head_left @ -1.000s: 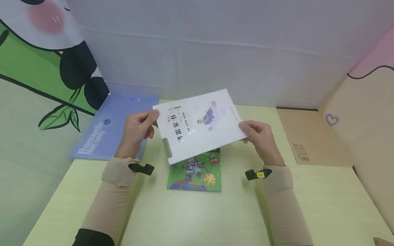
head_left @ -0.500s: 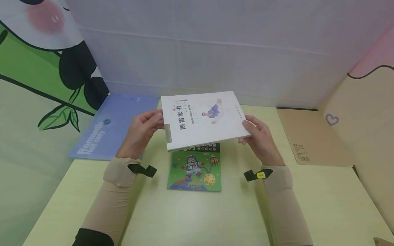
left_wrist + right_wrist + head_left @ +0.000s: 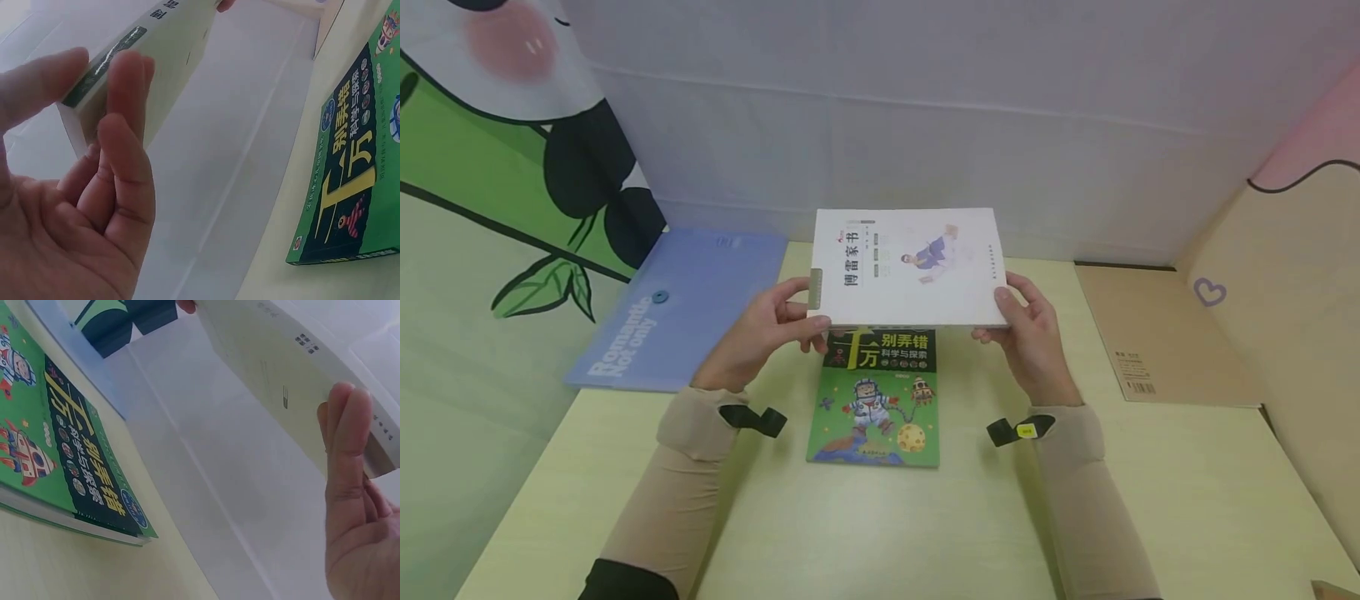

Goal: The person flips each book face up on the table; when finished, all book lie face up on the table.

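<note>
A white paperback book [image 3: 917,275] with a small figure in blue on its cover is held in the air, its title turned sideways. My left hand [image 3: 767,329] pinches its near left corner, thumb on the cover and fingers underneath. At the opposite end my right hand [image 3: 1030,333] grips the near right corner, thumb on top. Below it a green book [image 3: 876,408] with an astronaut cover lies on the table, its upper part hidden behind the white one in the head view. Both wrist views show the white book's spine side or edge and its underside, raised above the green book [image 3: 356,169].
A blue document folder [image 3: 681,308] with a button lies at the back left. At the right lies a brown kraft-cover notebook [image 3: 1165,333] against the side wall. A pale cloth wall [image 3: 925,150] stands behind the table [image 3: 880,533]. A brown corner shows at the bottom right.
The white book has turned from slanted to nearly square with the table and shifted slightly right and up. The left hand has moved right to its near corner. More of the green book shows.
</note>
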A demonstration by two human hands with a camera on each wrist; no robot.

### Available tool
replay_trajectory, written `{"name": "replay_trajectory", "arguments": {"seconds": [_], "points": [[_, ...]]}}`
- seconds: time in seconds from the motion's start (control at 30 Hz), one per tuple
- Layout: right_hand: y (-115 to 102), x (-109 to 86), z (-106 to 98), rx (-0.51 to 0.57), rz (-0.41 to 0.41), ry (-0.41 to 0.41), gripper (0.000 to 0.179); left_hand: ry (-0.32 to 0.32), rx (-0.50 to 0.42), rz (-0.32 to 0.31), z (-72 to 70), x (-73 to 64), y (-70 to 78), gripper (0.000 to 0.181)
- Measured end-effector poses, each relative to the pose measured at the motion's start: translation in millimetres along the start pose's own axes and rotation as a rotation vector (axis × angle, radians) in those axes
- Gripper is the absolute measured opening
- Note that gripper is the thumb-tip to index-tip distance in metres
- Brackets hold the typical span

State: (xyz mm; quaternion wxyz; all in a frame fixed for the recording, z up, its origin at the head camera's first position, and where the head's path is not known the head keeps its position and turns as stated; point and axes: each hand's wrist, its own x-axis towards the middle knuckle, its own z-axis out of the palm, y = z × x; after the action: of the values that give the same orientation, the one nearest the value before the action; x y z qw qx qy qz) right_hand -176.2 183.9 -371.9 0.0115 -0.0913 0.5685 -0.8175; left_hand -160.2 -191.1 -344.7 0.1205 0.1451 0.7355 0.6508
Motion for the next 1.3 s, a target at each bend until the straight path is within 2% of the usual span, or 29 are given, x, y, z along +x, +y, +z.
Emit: {"name": "replay_trajectory", "arguments": {"seconds": [0.2,0.37,0.43,0.53,0.7,0.8,0.9,1.03,1.17,1.3], "points": [[-3.3,0.3,-4.4,-0.093,0.016,-0.001,0.029,0.068,-0.041,0.027,-0.5,-1.0,1.0,0.046],[-6.3,0.3,-4.9,-0.075,0.04,-0.045,0.043,0.094,-0.065,0.032,-5.0,-4.5,2.5,0.035],[-6.2,0.8,-5.0,-0.075,0.048,-0.047,0.04,0.104,-0.07,0.026,-7.4,-6.5,2.7,0.032],[-5.2,2.0,-6.8,-0.085,0.05,-0.019,0.027,0.123,-0.103,0.033,-11.0,-8.6,2.3,0.027],[-3.9,2.7,-10.0,-0.081,0.063,0.041,0.032,0.131,-0.157,0.054,-15.6,-10.2,1.6,0.021],[-3.1,2.7,-10.1,-0.092,0.066,0.038,0.031,0.136,-0.157,0.044,-17.7,-10.4,1.5,0.018],[-3.6,2.8,-10.6,-0.086,0.052,-0.004,0.031,0.167,-0.158,0.033,-20.5,-11.0,0.9,0.014],[-6.4,2.7,-12.9,-0.093,0.054,-0.097,0.033,0.212,-0.179,0.048,-24.4,-12.0,0.0,0.011],[-8.8,1.9,-14.1,-0.136,0.113,-0.195,0.034,0.233,-0.199,0.056,-27.2,-11.7,-1.1,0.014],[-7.3,2.4,-14.7,-0.164,0.17,-0.29,0.031,0.27,-0.217,0.028,-29.2,-10.3,-3.7,0.018]]}}
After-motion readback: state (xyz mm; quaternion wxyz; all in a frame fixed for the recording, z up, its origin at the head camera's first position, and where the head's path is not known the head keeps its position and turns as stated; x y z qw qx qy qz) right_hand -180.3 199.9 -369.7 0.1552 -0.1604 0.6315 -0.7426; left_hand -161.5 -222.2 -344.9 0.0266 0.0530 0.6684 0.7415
